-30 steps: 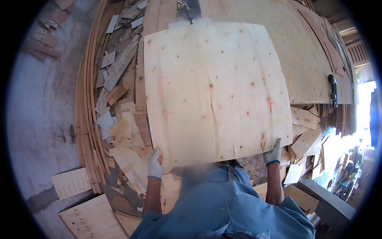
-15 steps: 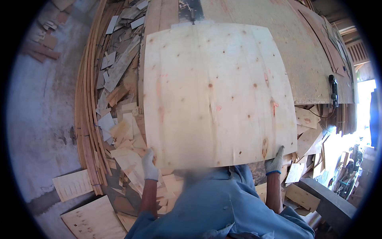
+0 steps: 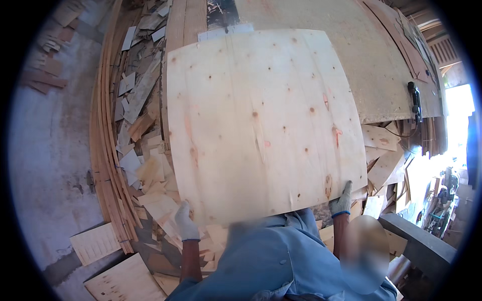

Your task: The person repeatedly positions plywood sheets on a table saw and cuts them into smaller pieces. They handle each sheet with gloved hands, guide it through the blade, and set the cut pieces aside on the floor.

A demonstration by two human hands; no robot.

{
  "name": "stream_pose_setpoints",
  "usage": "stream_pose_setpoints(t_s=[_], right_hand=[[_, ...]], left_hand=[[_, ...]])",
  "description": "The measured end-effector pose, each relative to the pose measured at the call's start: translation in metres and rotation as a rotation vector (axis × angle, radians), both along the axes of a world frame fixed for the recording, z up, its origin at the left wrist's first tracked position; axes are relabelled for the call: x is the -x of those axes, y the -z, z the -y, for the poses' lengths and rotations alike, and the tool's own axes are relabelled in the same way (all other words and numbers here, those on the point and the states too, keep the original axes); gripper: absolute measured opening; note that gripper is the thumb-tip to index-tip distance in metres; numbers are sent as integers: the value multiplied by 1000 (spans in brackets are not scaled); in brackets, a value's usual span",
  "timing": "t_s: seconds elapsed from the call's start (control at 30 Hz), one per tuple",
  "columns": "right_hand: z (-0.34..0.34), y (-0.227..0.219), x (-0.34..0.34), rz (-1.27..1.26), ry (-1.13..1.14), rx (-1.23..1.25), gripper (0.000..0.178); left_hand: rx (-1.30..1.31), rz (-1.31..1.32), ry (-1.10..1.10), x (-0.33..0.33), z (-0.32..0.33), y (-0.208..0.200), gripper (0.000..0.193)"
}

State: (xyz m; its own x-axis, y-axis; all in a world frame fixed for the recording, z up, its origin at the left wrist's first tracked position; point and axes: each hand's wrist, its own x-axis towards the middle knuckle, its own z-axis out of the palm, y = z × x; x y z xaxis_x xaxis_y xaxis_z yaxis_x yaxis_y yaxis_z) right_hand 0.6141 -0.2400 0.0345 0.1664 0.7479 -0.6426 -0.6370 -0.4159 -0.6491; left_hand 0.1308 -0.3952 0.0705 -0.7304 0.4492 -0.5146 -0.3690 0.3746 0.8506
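A large pale plywood sheet with small knots fills the middle of the head view, held up in front of me. My left hand, in a light work glove, grips its lower left corner. My right hand, in a grey glove with a blue cuff, grips its lower right corner. My blue shirt shows below the sheet's near edge, which it partly hides.
A big dusty workbench board lies behind the sheet, with a black tool at its right edge. Wood offcuts and long thin strips lie on the left. Two plywood pieces lie on the concrete floor.
The sheet has shifted toward me and lower in view, covering more of the bench; both hands moved down with it, still holding the corners.
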Motion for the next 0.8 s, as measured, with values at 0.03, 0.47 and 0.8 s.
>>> stream_pose_setpoints(t_s=[0.03,0.47,0.8], right_hand=[[0,8,-5,54,-69,-63,53],[-24,27,-5,-134,137,113,50],[-44,33,-17,-140,114,64,51]], left_hand=[[12,-49,-13,-6,-5,-10,29],[-40,84,42,22,-7,63,24],[-154,187,-14,17,-20,74,33]])
